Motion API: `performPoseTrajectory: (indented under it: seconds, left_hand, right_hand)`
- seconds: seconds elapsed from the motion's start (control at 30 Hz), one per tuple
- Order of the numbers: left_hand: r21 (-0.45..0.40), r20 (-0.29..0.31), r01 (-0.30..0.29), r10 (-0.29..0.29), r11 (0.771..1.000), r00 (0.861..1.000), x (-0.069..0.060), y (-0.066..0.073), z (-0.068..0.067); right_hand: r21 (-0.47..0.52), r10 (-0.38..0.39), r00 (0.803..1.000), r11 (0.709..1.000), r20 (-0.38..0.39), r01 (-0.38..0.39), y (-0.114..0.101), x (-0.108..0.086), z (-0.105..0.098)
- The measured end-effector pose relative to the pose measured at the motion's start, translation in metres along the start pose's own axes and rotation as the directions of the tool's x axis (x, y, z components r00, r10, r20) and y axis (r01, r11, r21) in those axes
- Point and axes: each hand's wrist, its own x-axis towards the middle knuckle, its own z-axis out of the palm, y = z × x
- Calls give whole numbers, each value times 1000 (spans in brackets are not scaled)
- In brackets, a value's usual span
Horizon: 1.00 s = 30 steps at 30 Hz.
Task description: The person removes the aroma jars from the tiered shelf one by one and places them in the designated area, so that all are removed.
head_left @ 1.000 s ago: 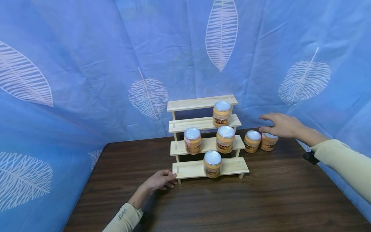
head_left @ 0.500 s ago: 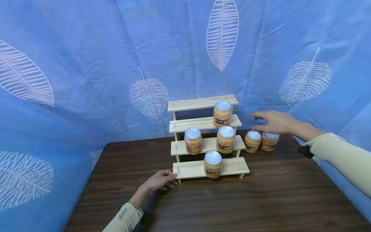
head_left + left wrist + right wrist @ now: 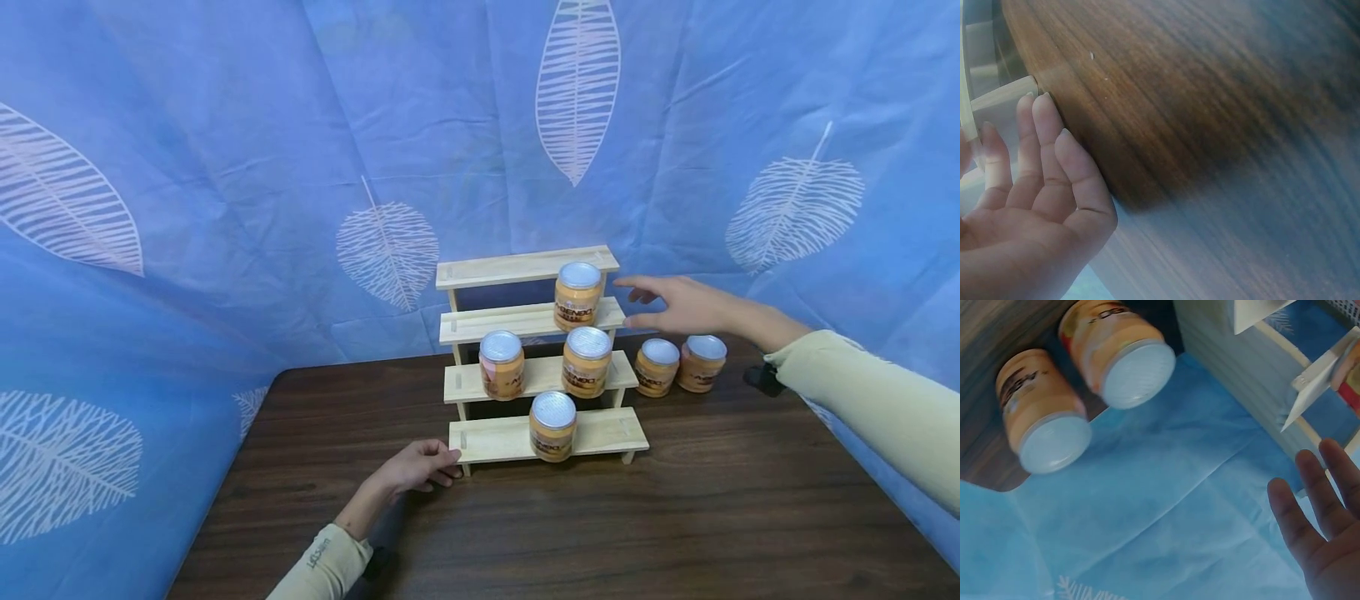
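Note:
A stepped wooden display rack [image 3: 525, 317] stands on the table with orange, silver-lidded jars on it. My left hand [image 3: 423, 465] pinches the left end of its lowest shelf, thumb at the top edge; in the left wrist view the fingers [image 3: 1044, 144] lie against the rack's pale wood. My right hand [image 3: 678, 304] holds nothing and reaches toward the jar [image 3: 577, 297] on the second shelf from the top, apart from it, fingers extended. Two jars share the shelf below: a left jar [image 3: 502, 367] and a right jar [image 3: 587, 363]. Another jar [image 3: 552, 427] sits on the lowest shelf.
Right of the rack, two more jars, a nearer one [image 3: 657, 369] and a farther one [image 3: 702, 364], stand side by side on the dark wooden table [image 3: 675, 508]. Blue cloth [image 3: 262, 167] with white leaf prints hangs behind and at the sides.
My right hand has moved left from above the two table jars toward the rack's upper right end. The left hand stays at the lowest shelf. The jars keep their places.

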Motion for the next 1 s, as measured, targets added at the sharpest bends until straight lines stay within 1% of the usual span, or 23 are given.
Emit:
performPoseTrajectory:
  seconds: [0.1,0.33,0.53,0.7,0.83,1.0]
  left_hand:
    - [8,-1,-8,8,1000,1000,-1,0,1]
    - [4,-14,6,-6,1000,1000,-1,1,1]
    - [9,-7,2,-2,1000,1000,1,-1,0]
    - [11,-2,1,-1,1000,1000,2,-2,0]
    - [10,-2,6,-6,1000,1000,2,-3,0]
    - [12,0,11,-11,1000,1000,3,-3,0]
  right_hand:
    - [45,-10,999,999,-31,11,-2,5,3]
    - [136,-21,997,990,-80,32,-4,16,12]
    - [210,-3,993,977,-119,28,-4,23,18]
    - [292,1,990,955,-141,40,-6,28,24]
    - [359,2,988,932,-155,55,-6,33,29]
    - [406,-4,984,910,-179,78,-5,38,37]
